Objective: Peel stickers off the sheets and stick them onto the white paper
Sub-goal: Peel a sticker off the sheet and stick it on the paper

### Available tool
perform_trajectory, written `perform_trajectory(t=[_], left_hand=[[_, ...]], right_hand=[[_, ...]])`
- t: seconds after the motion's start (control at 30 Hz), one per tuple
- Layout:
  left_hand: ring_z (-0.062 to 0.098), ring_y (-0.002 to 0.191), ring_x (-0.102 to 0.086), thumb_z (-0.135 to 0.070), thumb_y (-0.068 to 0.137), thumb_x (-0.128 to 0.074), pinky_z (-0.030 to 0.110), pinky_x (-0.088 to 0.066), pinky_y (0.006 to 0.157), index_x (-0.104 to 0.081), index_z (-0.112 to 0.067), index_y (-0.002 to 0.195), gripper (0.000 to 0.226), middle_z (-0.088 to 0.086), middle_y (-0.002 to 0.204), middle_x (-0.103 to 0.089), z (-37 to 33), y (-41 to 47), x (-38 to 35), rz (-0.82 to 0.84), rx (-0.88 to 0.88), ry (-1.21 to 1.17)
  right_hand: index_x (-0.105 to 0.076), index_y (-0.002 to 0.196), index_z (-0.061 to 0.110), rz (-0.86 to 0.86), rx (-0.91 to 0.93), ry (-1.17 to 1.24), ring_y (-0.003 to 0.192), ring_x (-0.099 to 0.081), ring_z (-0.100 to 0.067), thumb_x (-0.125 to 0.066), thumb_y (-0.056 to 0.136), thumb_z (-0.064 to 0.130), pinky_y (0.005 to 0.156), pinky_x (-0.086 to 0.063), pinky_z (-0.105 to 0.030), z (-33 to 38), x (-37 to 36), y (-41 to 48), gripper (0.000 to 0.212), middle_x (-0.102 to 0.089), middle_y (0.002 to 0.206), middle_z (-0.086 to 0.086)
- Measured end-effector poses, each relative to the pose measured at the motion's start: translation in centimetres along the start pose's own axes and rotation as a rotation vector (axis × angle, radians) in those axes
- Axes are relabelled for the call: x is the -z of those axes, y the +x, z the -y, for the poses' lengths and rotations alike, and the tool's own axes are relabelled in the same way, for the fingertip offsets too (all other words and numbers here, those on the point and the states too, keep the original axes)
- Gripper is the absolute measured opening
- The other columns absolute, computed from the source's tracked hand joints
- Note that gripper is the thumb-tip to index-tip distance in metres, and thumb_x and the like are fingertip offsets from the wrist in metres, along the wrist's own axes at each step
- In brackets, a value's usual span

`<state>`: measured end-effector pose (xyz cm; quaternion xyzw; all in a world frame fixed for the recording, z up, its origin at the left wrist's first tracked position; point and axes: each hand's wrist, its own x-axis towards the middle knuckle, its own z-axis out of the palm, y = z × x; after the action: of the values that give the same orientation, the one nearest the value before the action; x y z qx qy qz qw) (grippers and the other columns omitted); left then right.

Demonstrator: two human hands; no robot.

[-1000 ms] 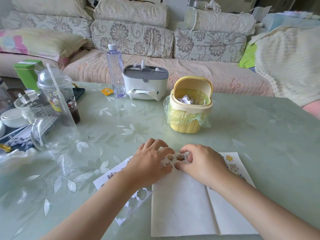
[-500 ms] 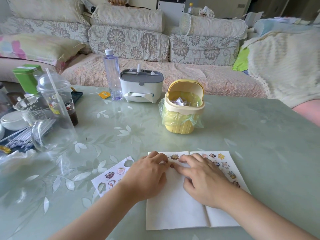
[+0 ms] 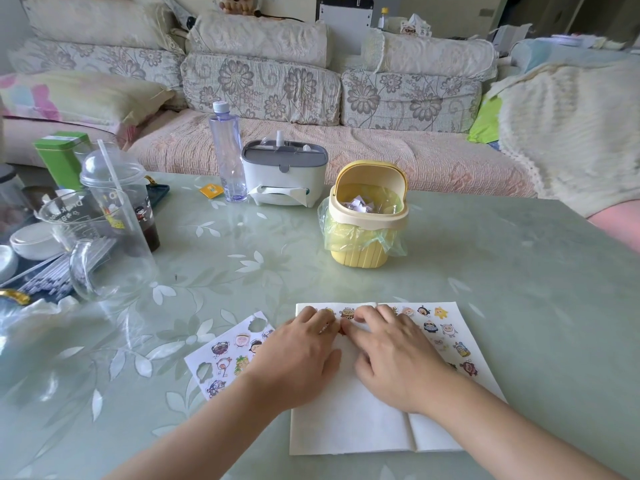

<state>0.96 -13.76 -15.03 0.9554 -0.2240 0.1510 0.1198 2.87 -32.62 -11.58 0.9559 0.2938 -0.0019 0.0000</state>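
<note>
A folded white paper (image 3: 349, 420) lies on the table in front of me, with several cartoon stickers (image 3: 446, 329) along its top edge and right half. A sticker sheet (image 3: 225, 356) with cut-out holes lies to its left, partly under my left wrist. My left hand (image 3: 298, 355) rests flat on the paper's upper left part. My right hand (image 3: 391, 355) lies beside it with fingers stretched out. Its index fingertip presses a small reddish sticker (image 3: 343, 330) where the two hands meet.
A yellow mini bin (image 3: 363, 216) with a green liner stands behind the paper. A tissue box (image 3: 282, 176) and a water bottle (image 3: 227, 150) stand further back. A glass jug (image 3: 100, 244), a lidded cup (image 3: 117, 192) and clutter fill the left side. A sofa lies beyond the table.
My right hand went from a pinch near the paper's top edge to flat fingers pressing on the paper. Both hands shifted slightly toward me; my left hand stays flat.
</note>
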Motion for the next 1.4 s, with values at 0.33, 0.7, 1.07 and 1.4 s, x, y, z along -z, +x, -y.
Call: perform_trajectory(t=[0.33,0.7,1.07,1.4], left_hand=[[0.023,0.113,-0.052,-0.053,0.094,-0.032,0.034,-0.054,0.076,-0.062,-0.022,0.130,0.057,-0.001,0.128,-0.054,0.2,-0.2,0.8,0.108,-0.010,-0.014],[0.018,0.129,-0.041,-0.057,0.093,-0.031,0.036,-0.054,0.083,-0.054,-0.036,0.139,0.055,-0.002,0.138,-0.048,0.6,-0.7,0.9,0.148,0.023,-0.091],[0.019,0.113,-0.058,-0.050,0.098,-0.026,0.037,-0.057,0.080,-0.069,-0.017,0.119,0.059,-0.004,0.122,-0.063,-0.7,-0.4,0.6,0.033,0.069,-0.061],[0.020,0.107,-0.056,-0.050,0.097,-0.026,0.036,-0.052,0.090,-0.066,-0.017,0.123,0.057,-0.003,0.120,-0.057,-1.0,-0.1,0.6,0.074,0.070,0.004]], right_hand=[[-0.051,0.132,0.029,0.034,-0.014,0.011,0.124,-0.038,-0.020,-0.031,0.089,0.040,0.100,-0.039,-0.041,-0.2,0.1,-1.1,0.049,-0.040,0.140,0.009],[-0.038,0.144,0.033,0.038,-0.049,0.045,0.124,-0.035,-0.021,-0.033,0.087,0.038,0.099,-0.039,-0.043,0.0,-0.2,-0.7,0.058,-0.035,0.141,0.007],[-0.049,0.141,0.029,0.012,-0.019,0.000,0.128,-0.038,-0.024,-0.022,0.083,0.043,0.100,-0.038,-0.043,0.2,-0.4,-1.0,0.065,-0.041,0.144,0.002],[-0.049,0.142,0.031,0.031,-0.012,0.054,0.139,-0.035,-0.023,-0.028,0.086,0.047,0.109,-0.034,-0.046,-0.1,-0.1,-2.0,0.062,-0.038,0.155,0.003]])
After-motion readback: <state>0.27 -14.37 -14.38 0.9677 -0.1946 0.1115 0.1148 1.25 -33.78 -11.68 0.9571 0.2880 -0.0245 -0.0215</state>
